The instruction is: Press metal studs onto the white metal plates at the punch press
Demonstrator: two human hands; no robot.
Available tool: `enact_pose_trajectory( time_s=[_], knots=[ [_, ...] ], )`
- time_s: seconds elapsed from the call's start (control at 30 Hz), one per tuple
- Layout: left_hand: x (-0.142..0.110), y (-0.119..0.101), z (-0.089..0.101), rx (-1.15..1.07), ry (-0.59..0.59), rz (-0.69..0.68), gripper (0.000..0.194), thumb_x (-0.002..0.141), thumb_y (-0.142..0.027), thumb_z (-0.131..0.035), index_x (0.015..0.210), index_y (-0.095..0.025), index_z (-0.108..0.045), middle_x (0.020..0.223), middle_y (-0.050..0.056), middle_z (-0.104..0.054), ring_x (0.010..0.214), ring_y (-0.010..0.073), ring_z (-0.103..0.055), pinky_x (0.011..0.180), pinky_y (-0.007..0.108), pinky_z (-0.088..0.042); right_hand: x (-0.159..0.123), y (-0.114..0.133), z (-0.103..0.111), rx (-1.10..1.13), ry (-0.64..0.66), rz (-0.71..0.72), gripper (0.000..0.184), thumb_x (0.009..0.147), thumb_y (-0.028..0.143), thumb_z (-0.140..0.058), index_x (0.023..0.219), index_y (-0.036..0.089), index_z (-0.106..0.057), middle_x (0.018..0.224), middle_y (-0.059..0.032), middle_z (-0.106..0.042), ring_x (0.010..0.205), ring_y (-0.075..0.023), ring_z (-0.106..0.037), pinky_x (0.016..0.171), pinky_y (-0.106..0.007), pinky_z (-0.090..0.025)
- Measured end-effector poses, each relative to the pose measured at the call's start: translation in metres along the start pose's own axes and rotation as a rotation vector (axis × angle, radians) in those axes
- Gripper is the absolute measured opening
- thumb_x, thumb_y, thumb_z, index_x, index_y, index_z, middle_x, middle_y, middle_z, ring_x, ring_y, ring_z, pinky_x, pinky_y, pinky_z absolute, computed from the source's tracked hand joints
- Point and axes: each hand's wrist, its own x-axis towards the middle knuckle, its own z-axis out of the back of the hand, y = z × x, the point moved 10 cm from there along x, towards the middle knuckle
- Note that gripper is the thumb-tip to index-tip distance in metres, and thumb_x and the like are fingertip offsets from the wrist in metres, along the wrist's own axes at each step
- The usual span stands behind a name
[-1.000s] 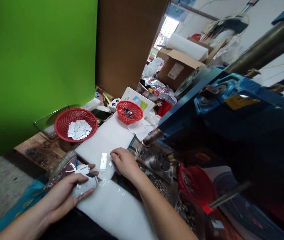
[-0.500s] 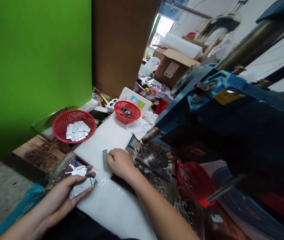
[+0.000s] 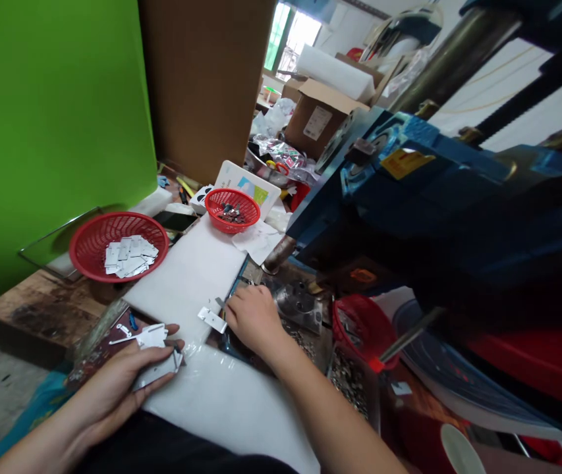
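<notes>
My left hand, palm up, is closed around several flat silver metal plates, its thumb pressed on top; a small dark part shows by the fingertips. My right hand pinches a small flat metal plate with holes, which sticks out to the left of its fingers. A second thin metal edge shows just above that plate; I cannot tell whether it is held too. Both hands are above white foam sheeting, the right one near its right edge by the machine base.
A red basket of metal plates stands at left, and a smaller red basket with small parts stands farther back. The blue machine fills the right side. Beside it are another red basket and a tray of small metal parts.
The view has shifted right. My right hand has turned, and its plate now points left with its bright, holed face showing. My left hand still holds its plates.
</notes>
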Motion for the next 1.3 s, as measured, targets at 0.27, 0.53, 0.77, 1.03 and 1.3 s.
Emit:
enact_pose_trajectory(
  time_s=[0.27, 0.53, 0.77, 1.03, 1.3],
  knots=[
    [0.0, -0.004, -0.033, 0.33, 0.207, -0.148, 0.043, 0.058, -0.02, -0.081, 0.099, -0.018, -0.067, 0.08, 0.006, -0.072, 0.07, 0.0176, -0.064, 0.059, 0.022, -0.049, -0.015, 0.021, -0.026, -0.015, 0.026, 0.035, 0.026, 0.091, 0.04, -0.051, 0.092, 0.018, -0.064, 0.092, -0.0077, -0.067, 0.089, -0.0222, -0.057, 0.082, -0.037, -0.033],
    [-0.038, -0.007, -0.121, 1.24, 0.682, -0.733, 0.033, 0.079, -0.013, -0.052, 0.107, -0.028, -0.062, 0.102, 0.001, -0.07, 0.094, 0.0202, -0.063, 0.084, 0.031, -0.047, -0.018, 0.009, -0.026, 0.107, 0.001, -0.021, 0.019, 0.088, 0.023, -0.05, 0.079, 0.015, -0.064, 0.081, -0.0067, -0.067, 0.079, -0.018, -0.057, 0.075, -0.03, -0.035],
    [-0.06, 0.032, -0.161, 1.748, 0.904, -1.381, 0.042, 0.081, -0.002, -0.041, 0.111, -0.027, -0.056, 0.098, 0.002, -0.068, 0.083, 0.0176, -0.062, 0.073, 0.028, -0.05, -0.055, -0.063, -0.043, 1.177, -0.059, -0.54, 0.022, 0.081, 0.025, -0.048, 0.062, 0.017, -0.055, 0.057, 0.0043, -0.052, 0.054, -0.0092, -0.048, 0.051, -0.02, -0.033],
    [-0.049, 0.035, -0.16, 1.677, 0.936, -1.626, 0.047, 0.082, -0.001, -0.038, 0.121, -0.025, -0.053, 0.107, 0.003, -0.067, 0.092, 0.0159, -0.06, 0.077, 0.026, -0.049, -0.152, -0.096, -0.038, 1.322, -0.255, -0.75, 0.017, 0.081, 0.03, -0.051, 0.079, 0.017, -0.063, 0.07, 0.0012, -0.059, 0.064, -0.0125, -0.056, 0.061, -0.023, -0.045],
    [-0.044, 0.037, -0.155, 1.829, 0.788, -1.603, 0.04, 0.084, -0.044, -0.055, 0.122, -0.032, -0.056, 0.12, 0.0, -0.065, 0.106, 0.023, -0.056, 0.091, 0.04, -0.038, -0.168, -0.039, -0.024, 0.56, -0.112, -0.428, 0.017, 0.085, 0.02, -0.05, 0.088, 0.02, -0.067, 0.079, -0.0022, -0.066, 0.076, -0.0163, -0.056, 0.072, -0.027, -0.04]
  ],
)
